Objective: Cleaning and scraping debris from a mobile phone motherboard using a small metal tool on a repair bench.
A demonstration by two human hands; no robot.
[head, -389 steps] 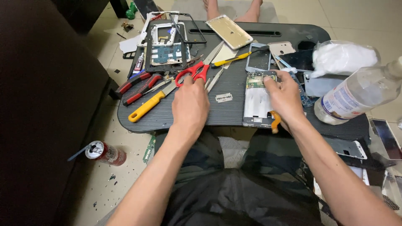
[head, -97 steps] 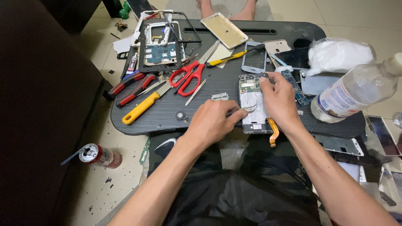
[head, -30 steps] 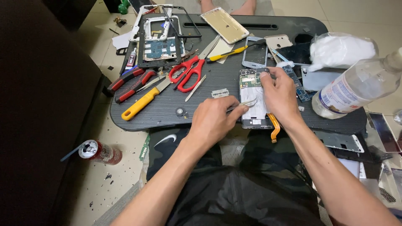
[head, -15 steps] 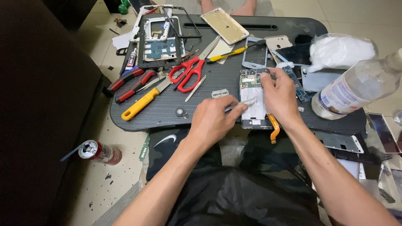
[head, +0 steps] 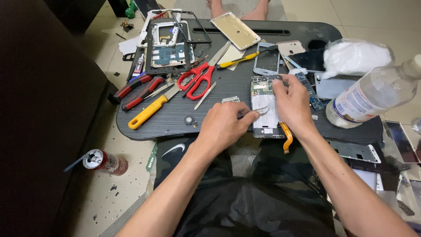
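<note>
- The opened phone (head: 264, 107) lies at the near edge of the dark worktop (head: 175, 123).
- The left hand (head: 226, 125) pinches metal tweezers (head: 258, 110), tips on the phone.
- The right hand (head: 294, 105) clasps the phone's far side.
- Red scissors (head: 198, 80) lie beyond the phone, leftward.

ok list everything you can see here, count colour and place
opened phone with bare circuit board: 1, grey-white, tray front, under both hands
metal tweezers: 1, silver, over the phone
red-handled scissors: 1, tray middle
yellow-handled tool: 1, tray left
red-and-black handled pliers: 2, far left
gold phone back cover: 1, tray rear
clear plastic bottle: 1, right edge
drink can: 1, red, floor left
black lap tray: 1
left hand: pinching the tweezers
right hand: resting on the phone
</note>
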